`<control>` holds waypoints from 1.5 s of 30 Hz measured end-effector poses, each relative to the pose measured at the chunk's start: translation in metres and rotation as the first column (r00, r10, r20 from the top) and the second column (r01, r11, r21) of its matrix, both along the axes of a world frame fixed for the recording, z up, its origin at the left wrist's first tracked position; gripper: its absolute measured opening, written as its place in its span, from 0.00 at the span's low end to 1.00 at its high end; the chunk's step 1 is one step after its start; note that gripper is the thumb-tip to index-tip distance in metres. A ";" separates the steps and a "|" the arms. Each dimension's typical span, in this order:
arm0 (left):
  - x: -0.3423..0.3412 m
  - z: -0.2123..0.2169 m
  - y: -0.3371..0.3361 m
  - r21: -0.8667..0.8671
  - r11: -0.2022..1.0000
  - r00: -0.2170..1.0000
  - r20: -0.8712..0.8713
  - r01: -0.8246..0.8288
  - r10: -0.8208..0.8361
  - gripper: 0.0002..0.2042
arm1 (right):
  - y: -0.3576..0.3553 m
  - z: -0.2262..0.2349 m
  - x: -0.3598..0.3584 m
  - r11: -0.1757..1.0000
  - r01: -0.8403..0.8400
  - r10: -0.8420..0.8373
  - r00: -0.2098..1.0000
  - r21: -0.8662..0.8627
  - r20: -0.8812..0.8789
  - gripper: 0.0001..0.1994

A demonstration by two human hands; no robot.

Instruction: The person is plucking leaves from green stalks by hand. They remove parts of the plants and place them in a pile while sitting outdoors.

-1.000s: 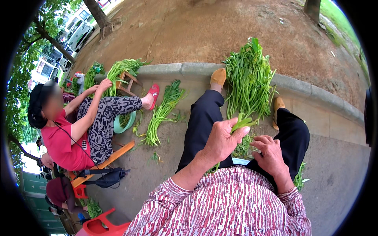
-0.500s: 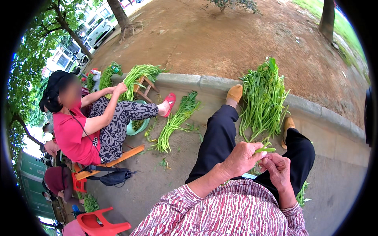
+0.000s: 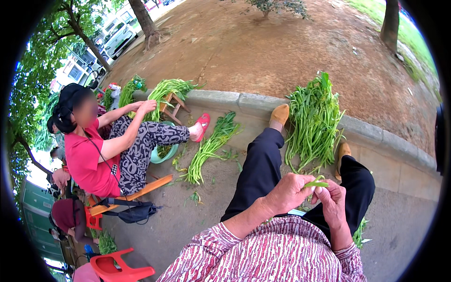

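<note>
We hold a short green stem (image 3: 315, 184) between both hands, above our lap and between our knees. Our left hand (image 3: 286, 192) has its grip closed round the stem's near end, fingers curled in, thumb on top. Our right hand (image 3: 332, 202) pinches the other end, its grip likewise shut tight on the stem, fingertips meeting those of the left.

Just beyond our hands a big bundle of leafy greens (image 3: 314, 122) lies against the concrete kerb (image 3: 376, 136), stalks pointing toward us, between our two tan shoes. A second, smaller bunch of greens (image 3: 211, 145) lies on the pavement (image 3: 188, 221) to the left of our left leg, near the kerb's foot.

Further left a person in a red top (image 3: 84, 164) sits on a low wooden stool, a hand reaching to another heap of greens on the kerb's edge. A red plastic chair (image 3: 117, 268) stands at the lower left.
</note>
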State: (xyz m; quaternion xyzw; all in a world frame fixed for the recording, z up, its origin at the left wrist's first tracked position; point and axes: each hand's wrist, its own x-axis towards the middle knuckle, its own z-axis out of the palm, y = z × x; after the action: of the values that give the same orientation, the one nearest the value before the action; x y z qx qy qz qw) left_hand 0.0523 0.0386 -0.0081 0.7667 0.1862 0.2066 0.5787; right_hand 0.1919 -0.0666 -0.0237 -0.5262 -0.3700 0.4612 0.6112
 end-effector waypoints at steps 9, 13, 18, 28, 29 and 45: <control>-0.010 0.032 0.017 -0.347 0.919 0.958 0.141 -0.189 0.250 0.09 | -0.006 -0.011 0.012 0.989 0.110 -0.100 0.990 -0.102 0.096 0.06; -0.024 0.053 0.032 -0.401 0.865 0.874 0.248 -0.300 0.418 0.11 | -0.008 -0.019 0.012 0.997 0.035 -0.008 0.927 -0.067 0.376 0.06; -0.037 0.059 0.040 -0.463 0.860 0.796 0.428 -0.214 0.428 0.12 | -0.008 -0.021 0.011 0.998 0.036 -0.014 0.923 -0.048 0.386 0.07; -0.041 0.050 0.049 -0.478 0.876 0.764 0.540 -0.067 0.353 0.13 | -0.005 -0.022 0.005 0.999 -0.006 0.019 0.908 -0.033 0.419 0.07; -0.041 0.049 0.050 -0.480 0.876 0.767 0.544 -0.048 0.340 0.13 | -0.004 -0.021 0.001 1.000 -0.014 0.024 0.914 -0.027 0.404 0.07; -0.029 0.053 0.030 -0.592 0.806 0.791 0.496 0.007 0.357 0.13 | 0.033 0.006 -0.029 0.949 -0.264 0.150 0.855 0.170 0.496 0.04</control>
State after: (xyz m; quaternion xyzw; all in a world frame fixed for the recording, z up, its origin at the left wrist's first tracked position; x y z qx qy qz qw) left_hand 0.0228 0.0684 0.0452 0.4363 0.1249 0.4232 0.7842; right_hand 0.1628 -0.0336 -0.0174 -0.5053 -0.6149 0.3345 0.5047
